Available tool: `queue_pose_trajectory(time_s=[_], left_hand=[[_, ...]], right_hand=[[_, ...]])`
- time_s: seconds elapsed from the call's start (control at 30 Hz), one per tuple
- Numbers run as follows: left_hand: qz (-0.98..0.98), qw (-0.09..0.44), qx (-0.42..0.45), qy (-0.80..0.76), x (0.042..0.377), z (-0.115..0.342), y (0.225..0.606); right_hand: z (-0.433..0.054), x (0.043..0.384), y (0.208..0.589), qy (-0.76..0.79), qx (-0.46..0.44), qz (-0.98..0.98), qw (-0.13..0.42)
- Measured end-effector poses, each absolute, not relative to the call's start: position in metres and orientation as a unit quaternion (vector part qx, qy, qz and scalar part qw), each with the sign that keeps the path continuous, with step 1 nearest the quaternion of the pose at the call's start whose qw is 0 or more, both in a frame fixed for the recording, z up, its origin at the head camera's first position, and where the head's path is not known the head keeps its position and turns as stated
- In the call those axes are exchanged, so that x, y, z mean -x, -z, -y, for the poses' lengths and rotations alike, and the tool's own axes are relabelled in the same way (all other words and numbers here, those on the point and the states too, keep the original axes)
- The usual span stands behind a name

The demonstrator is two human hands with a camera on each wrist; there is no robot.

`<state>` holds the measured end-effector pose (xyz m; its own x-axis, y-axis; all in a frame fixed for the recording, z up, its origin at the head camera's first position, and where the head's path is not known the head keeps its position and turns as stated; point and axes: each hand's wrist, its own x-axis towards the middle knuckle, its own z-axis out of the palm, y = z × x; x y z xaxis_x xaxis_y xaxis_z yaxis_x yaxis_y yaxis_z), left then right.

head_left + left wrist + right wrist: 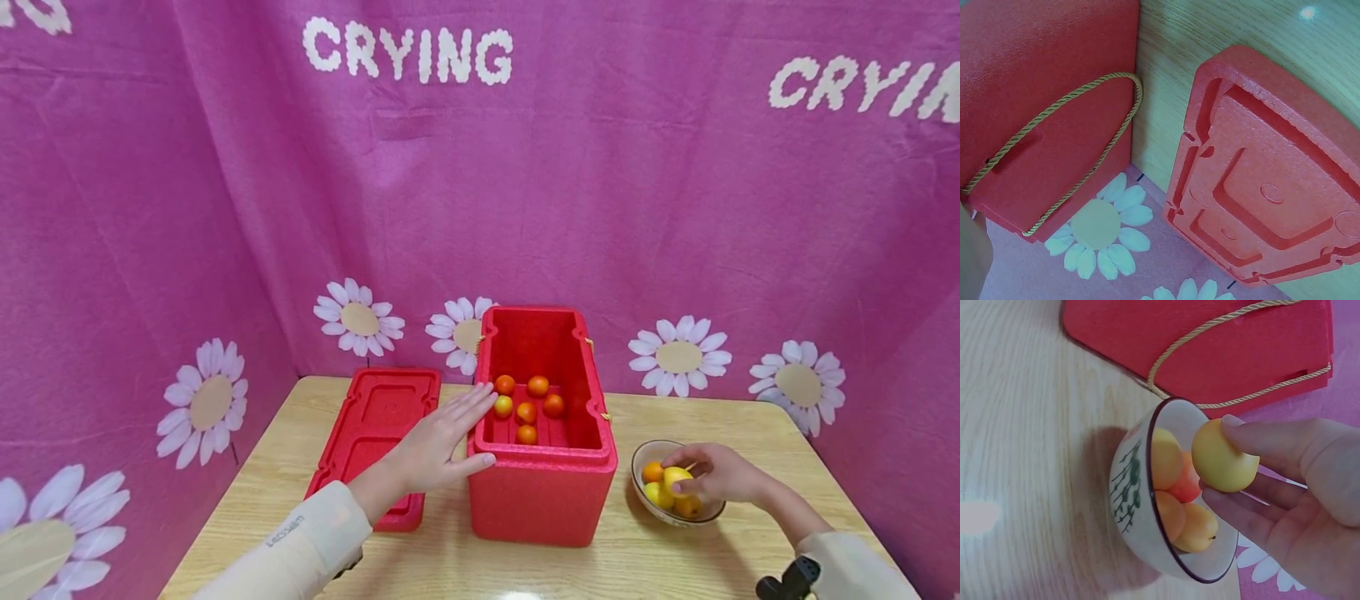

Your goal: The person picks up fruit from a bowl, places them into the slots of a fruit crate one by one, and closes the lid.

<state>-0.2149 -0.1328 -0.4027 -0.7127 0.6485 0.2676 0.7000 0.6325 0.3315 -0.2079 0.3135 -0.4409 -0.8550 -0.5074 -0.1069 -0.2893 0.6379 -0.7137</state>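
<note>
My right hand (716, 473) pinches a round yellow fruit (1222, 459) between thumb and fingertips, just over a white bowl (1129, 494). The bowl has a dark rim and a green plant pattern. In it lie several more fruits, among them a yellow one (1165, 459), an orange one (1170, 515) and a red-orange one (1186, 486). My left hand (442, 442) lies with straight fingers across the left rim of a red foam box (540, 500). Inside the uncovered box are several orange-red fruits (537, 386) and a single yellow fruit (503, 407).
A red lid (393, 417) with recessed panels lies on the wooden table (525, 575), left of the box. Gold rope handles (1079, 92) hang on the box's sides. A pink curtain (420, 208) with flowers and lettering closes off the back and both sides.
</note>
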Motion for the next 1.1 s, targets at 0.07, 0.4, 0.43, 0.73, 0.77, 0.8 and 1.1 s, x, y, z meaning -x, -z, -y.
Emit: queue_pose_trajectory(time_s=[0.07, 0.4, 0.43, 0.73, 0.77, 0.8, 1.1], left_hand=[[0.901, 0.062, 0.374, 0.21, 0.215, 0.133, 0.403], [0.902, 0.064, 0.375, 0.205, 0.216, 0.133, 0.402], [0.902, 0.064, 0.375, 0.204, 0.216, 0.133, 0.402], [0.904, 0.057, 0.37, 0.207, 0.215, 0.133, 0.402], [0.904, 0.056, 0.369, 0.207, 0.215, 0.133, 0.402], [0.905, 0.056, 0.368, 0.208, 0.215, 0.133, 0.402], [0.906, 0.05, 0.364, 0.211, 0.214, 0.133, 0.402]], right_hand=[[-0.313, 0.21, 0.44, 0.372, 0.222, -0.888, 0.153], [-0.31, 0.218, 0.432, 0.376, 0.285, -0.877, 0.092], [-0.31, 0.219, 0.432, 0.378, 0.29, -0.875, 0.088], [-0.304, 0.222, 0.425, 0.395, 0.277, -0.871, 0.094], [-0.304, 0.223, 0.423, 0.395, 0.276, -0.871, 0.093], [-0.303, 0.223, 0.422, 0.394, 0.271, -0.873, 0.092], [-0.3, 0.228, 0.41, 0.393, 0.247, -0.882, 0.08]])
